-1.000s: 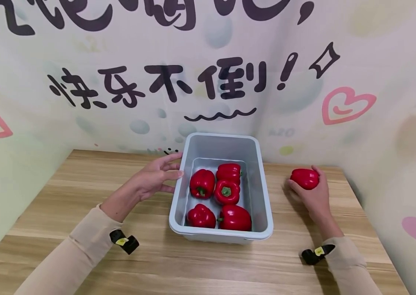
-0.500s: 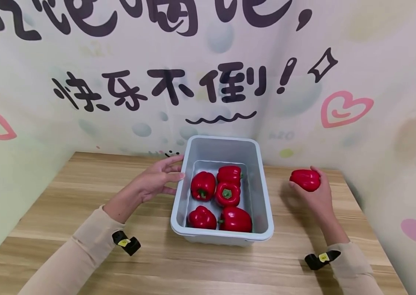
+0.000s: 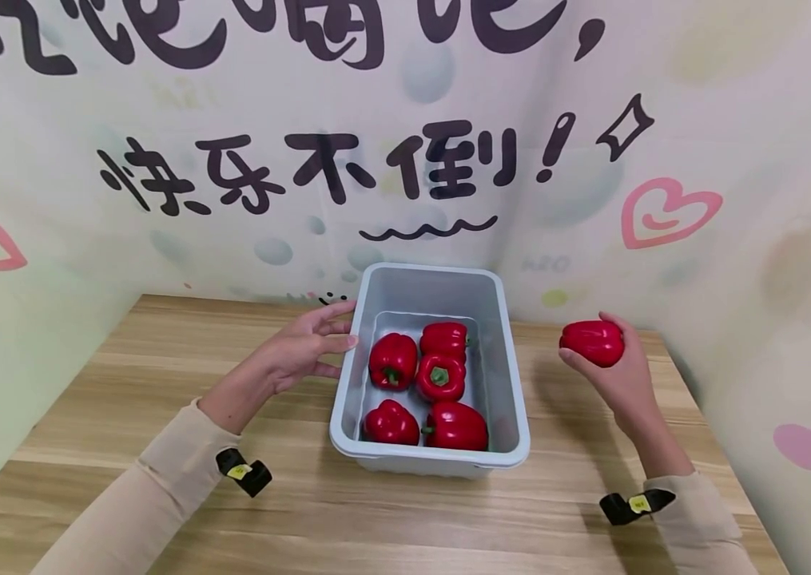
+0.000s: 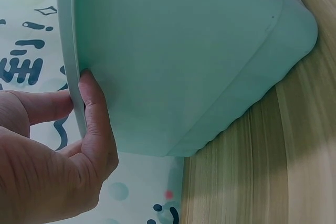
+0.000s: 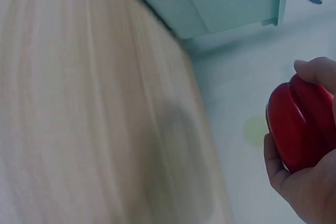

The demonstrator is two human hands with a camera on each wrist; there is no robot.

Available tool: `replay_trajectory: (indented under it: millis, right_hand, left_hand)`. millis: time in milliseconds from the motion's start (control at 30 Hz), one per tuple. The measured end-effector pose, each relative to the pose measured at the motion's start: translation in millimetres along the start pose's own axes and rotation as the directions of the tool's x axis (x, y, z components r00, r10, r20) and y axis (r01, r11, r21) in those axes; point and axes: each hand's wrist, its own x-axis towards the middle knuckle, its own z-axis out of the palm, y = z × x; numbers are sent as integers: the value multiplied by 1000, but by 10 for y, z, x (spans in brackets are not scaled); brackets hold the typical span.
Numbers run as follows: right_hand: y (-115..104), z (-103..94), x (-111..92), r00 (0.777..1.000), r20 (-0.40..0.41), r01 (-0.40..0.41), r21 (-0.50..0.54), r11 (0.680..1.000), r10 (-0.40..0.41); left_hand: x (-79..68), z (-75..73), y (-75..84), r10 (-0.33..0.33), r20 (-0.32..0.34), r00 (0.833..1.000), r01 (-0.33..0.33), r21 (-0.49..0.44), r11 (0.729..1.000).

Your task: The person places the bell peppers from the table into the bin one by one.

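My right hand (image 3: 624, 371) grips a red bell pepper (image 3: 592, 342) to the right of the grey plastic bin (image 3: 516, 375). In the right wrist view the pepper (image 5: 302, 124) hangs clear of the table, its shadow falling on the wood. My left hand (image 3: 308, 347) pinches the bin's left rim; the left wrist view shows the thumb and a finger on either side of that rim (image 4: 71, 51). Inside the bin lie several more red bell peppers, among them one with its green stem up (image 3: 441, 377) and one near the front right (image 3: 457, 426).
The bin stands on a wood-grain table (image 3: 268, 511) close to the back. A printed cloth (image 3: 563, 224) with black writing and pink hearts hangs behind the table and along its sides.
The right hand has raised its pepper off the tabletop a little, and the shadow beneath has moved away from it. My left hand keeps its place on the bin's rim.
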Motion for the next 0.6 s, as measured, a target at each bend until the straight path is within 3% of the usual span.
replay_trajectory:
  millis: [600]
  right_hand:
    - [-360, -36, -14, 993, 88, 73, 27, 997, -75]
  left_hand:
    - [12, -7, -17, 10, 8, 1000, -10, -13, 1000]
